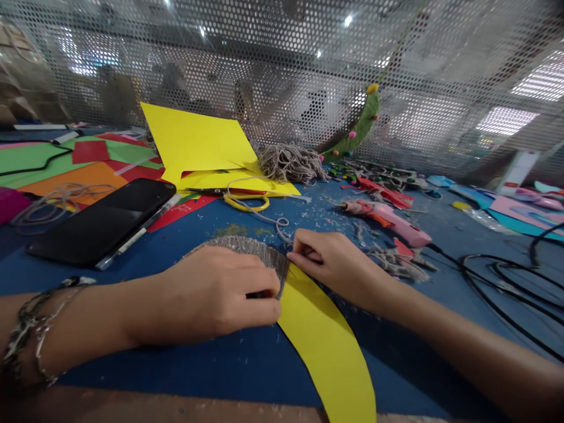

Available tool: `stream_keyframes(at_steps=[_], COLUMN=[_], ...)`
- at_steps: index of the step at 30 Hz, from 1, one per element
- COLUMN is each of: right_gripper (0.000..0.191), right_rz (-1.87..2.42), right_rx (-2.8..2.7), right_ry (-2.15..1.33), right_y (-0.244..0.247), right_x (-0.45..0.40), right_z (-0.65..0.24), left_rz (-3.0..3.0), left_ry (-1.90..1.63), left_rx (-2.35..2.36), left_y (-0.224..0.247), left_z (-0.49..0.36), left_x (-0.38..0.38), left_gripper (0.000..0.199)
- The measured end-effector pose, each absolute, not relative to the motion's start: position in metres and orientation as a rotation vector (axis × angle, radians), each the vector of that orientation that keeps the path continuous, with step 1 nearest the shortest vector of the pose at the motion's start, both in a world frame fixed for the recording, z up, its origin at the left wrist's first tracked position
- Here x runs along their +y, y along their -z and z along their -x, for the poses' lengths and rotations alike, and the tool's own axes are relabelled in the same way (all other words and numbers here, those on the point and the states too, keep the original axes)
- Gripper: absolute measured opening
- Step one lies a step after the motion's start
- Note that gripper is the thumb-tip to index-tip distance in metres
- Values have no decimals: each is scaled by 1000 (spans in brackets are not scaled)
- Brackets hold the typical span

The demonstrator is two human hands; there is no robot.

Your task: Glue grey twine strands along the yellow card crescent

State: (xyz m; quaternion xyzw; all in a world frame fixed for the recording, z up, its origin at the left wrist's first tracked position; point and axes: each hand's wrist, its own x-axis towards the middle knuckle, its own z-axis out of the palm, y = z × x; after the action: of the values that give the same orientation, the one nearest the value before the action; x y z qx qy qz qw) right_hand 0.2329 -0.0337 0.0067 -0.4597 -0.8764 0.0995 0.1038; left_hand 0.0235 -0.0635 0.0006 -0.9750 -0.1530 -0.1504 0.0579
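Left hand [215,296] pressing twine-wrapped arc [253,252] flat; right hand [332,264] pinching twine end at yellow strip [326,346]. Advisable: coils tight, no gaps.

My left hand [215,294] lies on the curved paper strip [326,341], my right hand [335,264] just beside it, phone [103,223] left behind, glue gun [388,220] right behind.
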Motion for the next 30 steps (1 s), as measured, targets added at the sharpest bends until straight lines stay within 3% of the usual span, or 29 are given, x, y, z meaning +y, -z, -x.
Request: stream_keyframes(at_steps=[7,13,16,20,22,30], right_gripper=[19,19,20,20,20,18], right_rz=[1349,1356,1345,1276,1255,1329], right_rx=[-2585,-2577,-2577,-2590,-2592,-2587], right_ry=[-291,-308,-302,-280,-280,-270], right_y=[-6,-6,-5,-2,-2,-5], right_x=[-35,-35,-35,-33,-33,-33], right_z=[-234,-232,-234,-237,-237,-233], left_rz=[3116,3331,3384,3246,3199,3394], left_ry=[527,652,921,1624,1741,703], left_rx=[-505,-920,-1016,-1005,-1023,-789], left_y=[0,-6,-8,-9,-9,0], left_z=[-22,-17,-15,-15,-15,-23], left_x=[-63,-63,-64,-65,-64,-54], left_gripper=[22,18,16,12,14,9])
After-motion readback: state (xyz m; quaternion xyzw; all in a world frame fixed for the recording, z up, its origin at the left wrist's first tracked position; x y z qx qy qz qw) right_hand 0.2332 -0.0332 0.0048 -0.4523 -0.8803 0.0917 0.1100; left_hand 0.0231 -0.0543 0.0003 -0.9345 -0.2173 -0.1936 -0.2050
